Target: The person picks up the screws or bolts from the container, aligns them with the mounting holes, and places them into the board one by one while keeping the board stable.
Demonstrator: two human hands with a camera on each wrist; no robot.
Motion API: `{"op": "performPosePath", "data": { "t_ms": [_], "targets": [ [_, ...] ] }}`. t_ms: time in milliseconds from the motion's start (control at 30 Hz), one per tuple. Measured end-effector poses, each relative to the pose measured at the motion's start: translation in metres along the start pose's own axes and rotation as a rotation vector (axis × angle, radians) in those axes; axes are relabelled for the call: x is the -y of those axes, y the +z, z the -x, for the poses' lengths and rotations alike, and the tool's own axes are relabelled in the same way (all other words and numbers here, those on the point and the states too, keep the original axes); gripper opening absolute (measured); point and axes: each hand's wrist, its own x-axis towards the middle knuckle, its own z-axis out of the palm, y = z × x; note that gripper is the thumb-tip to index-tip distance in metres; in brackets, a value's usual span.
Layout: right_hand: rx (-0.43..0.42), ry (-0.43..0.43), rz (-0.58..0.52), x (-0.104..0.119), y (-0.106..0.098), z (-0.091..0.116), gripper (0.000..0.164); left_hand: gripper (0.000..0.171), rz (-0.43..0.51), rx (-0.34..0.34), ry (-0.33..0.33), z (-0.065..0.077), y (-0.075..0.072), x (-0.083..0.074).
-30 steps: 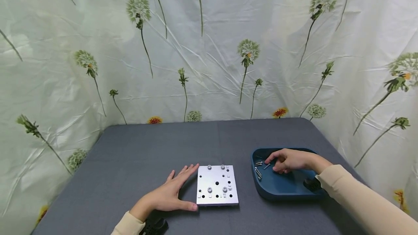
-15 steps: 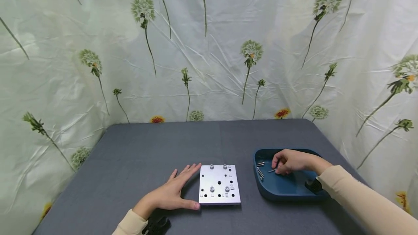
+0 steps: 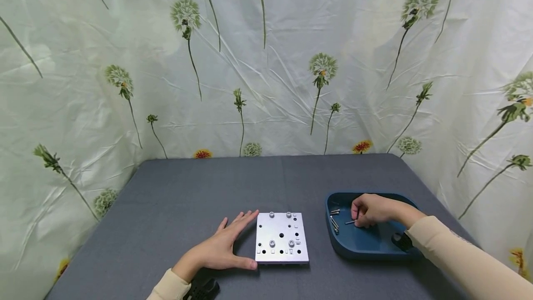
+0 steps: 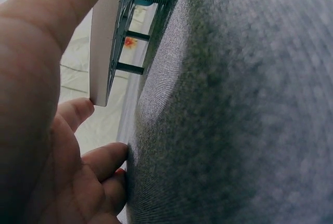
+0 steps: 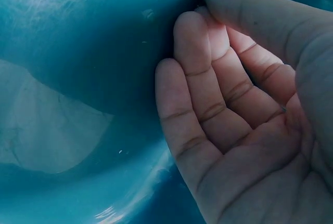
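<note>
My left hand (image 3: 226, 249) lies with fingers spread at the left side of a square silver metal plate (image 3: 270, 230). Its thumb touches the near corner and its index finger the far one. Several socket-head screws (image 3: 272, 243) stand in the plate, and threaded shanks (image 4: 130, 68) stick out beneath it in the left wrist view. Inside a blue tray (image 3: 370, 257), my right hand (image 3: 376, 209) pinches a thin screw (image 3: 349, 222) between thumb and fingertips, its shank pointing left. The right wrist view shows the curled fingers close over the tray floor.
More loose screws (image 3: 334, 225) lie along the tray's left end. Plate and tray stand apart on a dark grey cloth-covered table (image 3: 216, 184). Behind and at both sides hangs a white curtain (image 3: 266, 82) with a dandelion print.
The right hand has closed its fingertips on a screw and drawn it right, away from the other screws. The left hand stays by the plate. The head view has shifted slightly.
</note>
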Motion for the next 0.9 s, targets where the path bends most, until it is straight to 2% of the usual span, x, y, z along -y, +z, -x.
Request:
{"op": "performPosePath", "data": {
  "t_ms": [400,667,900],
  "targets": [
    [-0.047,0.042,0.093,-0.0002,-0.0005,0.0034,0.011,0.117,0.0,-0.011,0.004,-0.0027,0.0015,0.0016],
    [-0.075,0.037,0.145,-0.0015,0.0,0.0034,0.015,0.117,0.0,-0.013,0.0,-0.0023,0.0013,0.0024],
    [-0.052,0.009,0.18,-0.0033,-0.0017,0.0003,0.015,0.117,0.003,-0.014,-0.008,-0.0012,0.0011,0.0022]
  ]
}}
